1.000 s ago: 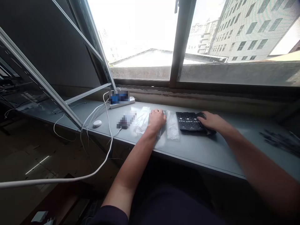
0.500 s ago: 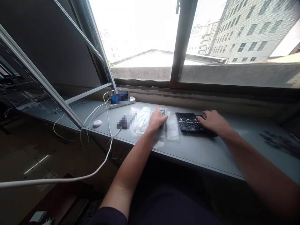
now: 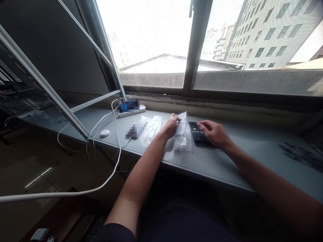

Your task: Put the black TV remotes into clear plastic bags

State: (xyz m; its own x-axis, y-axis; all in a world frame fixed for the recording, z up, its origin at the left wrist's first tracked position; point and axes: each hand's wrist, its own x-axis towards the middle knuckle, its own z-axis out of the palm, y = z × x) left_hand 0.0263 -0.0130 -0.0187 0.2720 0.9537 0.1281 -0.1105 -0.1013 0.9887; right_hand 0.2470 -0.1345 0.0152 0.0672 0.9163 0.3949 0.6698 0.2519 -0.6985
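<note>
My left hand is closed on a clear plastic bag, its upper end lifted off the table. Beneath it lies another clear bag, flat on the surface. Just to the right, black remote controls with rows of small buttons lie side by side. My right hand is curled over their right side, thumb and fingertips at the far end of a remote. The palm hides part of the remotes, so how many lie under it I cannot tell.
More clear bags lie left of my left hand. Further left are a blurred-out device on a cable, a white round object and a power strip. A metal frame slants down at the left. Dark thin items lie far right.
My left hand has lifted the end of a plastic bag. My right hand has moved left across the remotes, and the black area to its right no longer shows.
</note>
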